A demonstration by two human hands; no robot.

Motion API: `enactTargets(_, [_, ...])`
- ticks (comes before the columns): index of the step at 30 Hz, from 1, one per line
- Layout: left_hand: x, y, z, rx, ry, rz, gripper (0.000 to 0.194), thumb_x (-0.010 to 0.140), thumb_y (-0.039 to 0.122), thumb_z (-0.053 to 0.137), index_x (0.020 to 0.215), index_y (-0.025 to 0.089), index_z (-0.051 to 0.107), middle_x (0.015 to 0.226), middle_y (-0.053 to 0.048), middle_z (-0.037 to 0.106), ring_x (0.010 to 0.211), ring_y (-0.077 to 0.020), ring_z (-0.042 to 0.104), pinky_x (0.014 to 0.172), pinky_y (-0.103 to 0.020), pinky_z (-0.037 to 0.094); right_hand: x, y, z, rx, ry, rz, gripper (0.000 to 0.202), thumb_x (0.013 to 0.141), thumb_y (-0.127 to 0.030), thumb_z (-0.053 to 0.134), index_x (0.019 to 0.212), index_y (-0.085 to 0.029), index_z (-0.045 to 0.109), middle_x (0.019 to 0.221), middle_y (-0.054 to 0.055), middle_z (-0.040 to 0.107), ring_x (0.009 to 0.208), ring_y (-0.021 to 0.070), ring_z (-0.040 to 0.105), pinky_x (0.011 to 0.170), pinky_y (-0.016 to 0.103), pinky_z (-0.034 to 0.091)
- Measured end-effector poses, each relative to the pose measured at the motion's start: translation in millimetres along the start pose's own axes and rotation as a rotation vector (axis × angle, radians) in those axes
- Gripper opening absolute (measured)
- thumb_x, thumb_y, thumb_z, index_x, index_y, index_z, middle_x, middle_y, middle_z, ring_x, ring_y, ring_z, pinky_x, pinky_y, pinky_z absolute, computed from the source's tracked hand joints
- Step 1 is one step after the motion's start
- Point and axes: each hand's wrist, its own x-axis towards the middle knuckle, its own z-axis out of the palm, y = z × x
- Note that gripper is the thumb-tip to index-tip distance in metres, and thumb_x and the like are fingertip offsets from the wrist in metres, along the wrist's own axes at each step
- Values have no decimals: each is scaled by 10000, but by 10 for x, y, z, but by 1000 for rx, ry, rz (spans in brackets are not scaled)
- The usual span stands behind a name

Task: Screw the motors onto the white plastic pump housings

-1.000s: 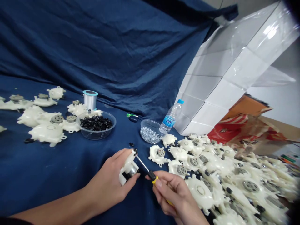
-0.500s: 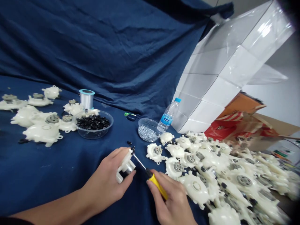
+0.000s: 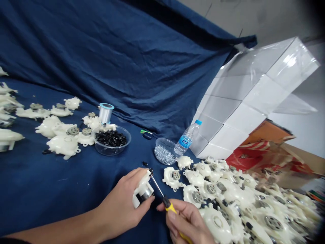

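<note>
My left hand (image 3: pixel 124 200) is closed around a cream plastic motor housing (image 3: pixel 143 185), whose silver motor shows between thumb and fingers. In my right hand (image 3: pixel 186 220) is a screwdriver (image 3: pixel 171 207) with a yellow and black handle, its shaft slanting up and left. The screwdriver's tip meets a small black part (image 3: pixel 151 170) at the top corner of the housing. Whether a screw sits under the tip is too small to tell. Just beyond lies another small black piece (image 3: pixel 145 163) on the blue cloth (image 3: pixel 76 189).
A clear bowl of black parts (image 3: pixel 111 152) and a bowl of screws (image 3: pixel 164 161) stand beyond my hands. Near them are a water bottle (image 3: pixel 186 139) and a wire spool (image 3: pixel 105 113). Many housings (image 3: pixel 233 189) are heaped at right, others (image 3: pixel 63 145) at left. White boxes (image 3: pixel 228 115) rise behind.
The view has shifted, so the scene sits lower and further right. My right hand's fingers have changed their hold on the screwdriver handle; its tip stays at the housing's corner.
</note>
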Motion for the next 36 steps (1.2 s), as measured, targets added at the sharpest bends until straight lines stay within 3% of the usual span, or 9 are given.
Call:
enactTargets(3, [-16,-26,20,-16,30,-33,325,859,165,625,1167,234,545,1107,-39,648,1051,-219,638,973,-395,499,-6,61,-10,-369,174,-186,506,846,-534,730,1180,-154,713,590,-39,520,434,48,386,445,170,346])
enactTargets(5, [-21,-36,29,-29,37,-29,306,869,182,622,1161,238,545,1094,-33,642,1034,-212,639,955,-384,501,-4,87,-8,-684,266,-325,463,937,-496,614,1255,-170,696,773,61,690,616,149,610,630,268,529])
enactTargets(8, [-20,-40,41,-33,43,-26,272,872,187,618,1128,237,544,1061,-26,643,976,-209,637,903,-375,505,7,120,-29,-1071,336,-552,403,1017,-327,470,1363,-191,624,1154,131,739,1025,249,714,929,352,549])
enactTargets(10, [-17,-37,49,-24,43,-26,243,864,167,615,1089,231,550,1030,-21,642,945,-210,631,876,-373,501,14,150,-65,-1210,341,-704,407,1012,-226,452,1394,-166,582,1228,137,719,1078,232,715,939,300,552])
enactTargets(14, [-13,-27,58,-20,29,-16,181,857,142,605,1010,225,555,980,-9,628,904,-200,615,845,-358,491,19,186,-104,-1288,336,-855,333,988,-166,475,1276,-116,635,1062,137,758,898,214,752,806,240,576])
enactTargets(19, [-17,-19,55,-11,19,-12,236,845,127,602,1054,219,544,994,-18,620,924,-215,604,854,-377,482,7,87,2,-980,295,-440,363,1017,-425,458,1009,-151,697,808,68,680,721,188,637,662,254,498])
enactTargets(25, [-36,-19,45,-7,-7,-21,218,833,118,592,1026,203,540,975,-36,605,947,-241,586,877,-412,477,15,-48,6,-417,116,12,555,856,-708,596,899,-157,649,556,-98,304,404,28,137,380,191,95])
enactTargets(31, [-6,-12,34,-23,-24,-16,246,829,108,597,1044,204,526,1001,-34,609,929,-219,590,865,-388,485,88,-15,-92,-96,-98,93,451,833,-612,700,853,-165,639,494,-117,363,283,-14,96,298,175,36])
enactTargets(36, [2,18,23,-18,-38,-17,247,824,100,594,1044,203,547,968,-29,607,910,-224,583,848,-398,483,57,-95,-87,-25,-87,172,387,845,-550,722,878,-168,667,558,-94,412,321,-16,146,301,144,97])
